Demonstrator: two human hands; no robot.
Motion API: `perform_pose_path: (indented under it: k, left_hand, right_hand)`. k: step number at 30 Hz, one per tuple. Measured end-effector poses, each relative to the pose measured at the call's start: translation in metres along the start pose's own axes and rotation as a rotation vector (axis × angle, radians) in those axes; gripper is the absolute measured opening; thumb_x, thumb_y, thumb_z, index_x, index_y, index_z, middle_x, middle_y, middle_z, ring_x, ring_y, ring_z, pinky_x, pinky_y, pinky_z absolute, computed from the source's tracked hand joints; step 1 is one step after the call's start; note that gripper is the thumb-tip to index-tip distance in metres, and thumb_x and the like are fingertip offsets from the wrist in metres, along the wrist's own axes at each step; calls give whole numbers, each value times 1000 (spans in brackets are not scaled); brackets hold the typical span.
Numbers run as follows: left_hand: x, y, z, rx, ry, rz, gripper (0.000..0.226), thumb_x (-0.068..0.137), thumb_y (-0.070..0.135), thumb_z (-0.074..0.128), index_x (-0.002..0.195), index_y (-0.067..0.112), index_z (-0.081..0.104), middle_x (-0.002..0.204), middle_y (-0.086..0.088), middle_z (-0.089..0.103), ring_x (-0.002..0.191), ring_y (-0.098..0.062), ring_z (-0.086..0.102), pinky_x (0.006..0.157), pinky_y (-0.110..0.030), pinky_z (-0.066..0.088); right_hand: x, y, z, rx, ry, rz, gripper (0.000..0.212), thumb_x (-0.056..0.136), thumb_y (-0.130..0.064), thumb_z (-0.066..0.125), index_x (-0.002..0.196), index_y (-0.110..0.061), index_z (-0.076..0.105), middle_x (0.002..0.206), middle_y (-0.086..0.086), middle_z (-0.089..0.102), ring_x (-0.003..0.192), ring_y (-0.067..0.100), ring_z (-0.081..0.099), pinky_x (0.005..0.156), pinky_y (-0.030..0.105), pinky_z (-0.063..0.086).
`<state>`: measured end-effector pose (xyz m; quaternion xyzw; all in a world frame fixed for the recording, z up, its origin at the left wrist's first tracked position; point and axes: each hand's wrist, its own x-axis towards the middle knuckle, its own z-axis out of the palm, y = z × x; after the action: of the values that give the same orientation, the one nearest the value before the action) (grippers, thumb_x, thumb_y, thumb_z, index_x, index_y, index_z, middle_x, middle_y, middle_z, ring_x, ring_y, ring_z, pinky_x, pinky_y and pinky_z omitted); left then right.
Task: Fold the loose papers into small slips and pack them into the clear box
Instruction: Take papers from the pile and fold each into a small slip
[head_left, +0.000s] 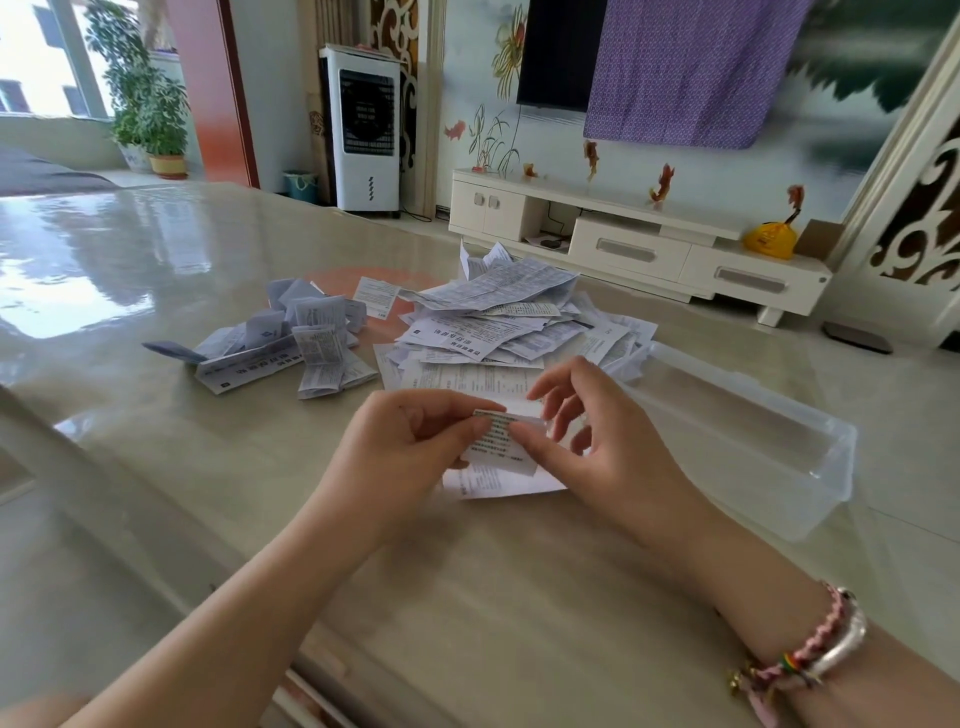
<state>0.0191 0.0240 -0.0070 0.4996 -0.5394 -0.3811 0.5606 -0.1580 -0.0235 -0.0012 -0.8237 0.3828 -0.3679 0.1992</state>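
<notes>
**Paper half sorted: folded slips waiting, clear box not yet filled**

Paper lay in three lots across the glossy pale surface (156, 426). Farthest left sat a loose cluster of folded slips (291, 343), small printed leaflets creased into short, thick packets, some springing partly open; none of them had reached the box. Just right of that cluster, and touching it at its near edge, rose the heap of loose papers (498, 317), flat or crumpled white sheets covered in fine black print, plainly larger than the folded lot. By that showing the folding was well under way but less than half done, and the packing looked unstarted.

In front of the heap the left hand (415, 441) had its fingers curled and pinched the left end of the sheet being folded (498, 441), thumb and forefinger meeting at its top crease. That sheet was a white printed leaflet, already doubled over at least once, held just above another flat sheet on the surface. The right hand (587, 441) gripped the same sheet from the other side, thumb tip pressing near the crease while the remaining fingers spread loosely behind it.

Farthest right, beside the heap and near the surface's edge, stood the clear box (810, 467), a long, shallow, see-through plastic tub. It appeared to hold nothing, though papers from the heap overlapped its far end.
</notes>
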Motion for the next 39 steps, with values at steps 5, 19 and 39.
perform_pose_path:
  k: [5, 19, 39]
  left_hand:
    - [-1, 4, -5, -114, -49, -143, 13, 87, 3, 63, 95, 4, 73, 91, -15, 74, 77, -18, 68, 74, -26, 57]
    - [21, 7, -83, 101, 542, -57, 16, 83, 0, 70, 83, 13, 60, 87, -12, 67, 62, -15, 68, 55, -22, 57]
    - [22, -19, -102, 1014, 394, -251, 36, 91, 47, 53, 124, 34, 58, 143, -3, 25, 123, -34, 23, 106, -40, 27]
  right_hand:
    - [1, 0, 1, 72, -70, -52, 28, 92, -34, 60, 75, -12, 57, 67, -12, 45, 60, 3, 42, 57, 12, 33]
    - [-4, 5, 7, 49, -85, 22, 20, 92, -46, 53, 85, -27, 59, 74, -2, 60, 62, 13, 50, 55, 15, 37]
    - [-2, -7, 21, -116, -94, -70, 16, 92, -14, 60, 81, -25, 59, 80, -9, 59, 77, 15, 55, 64, 21, 44]
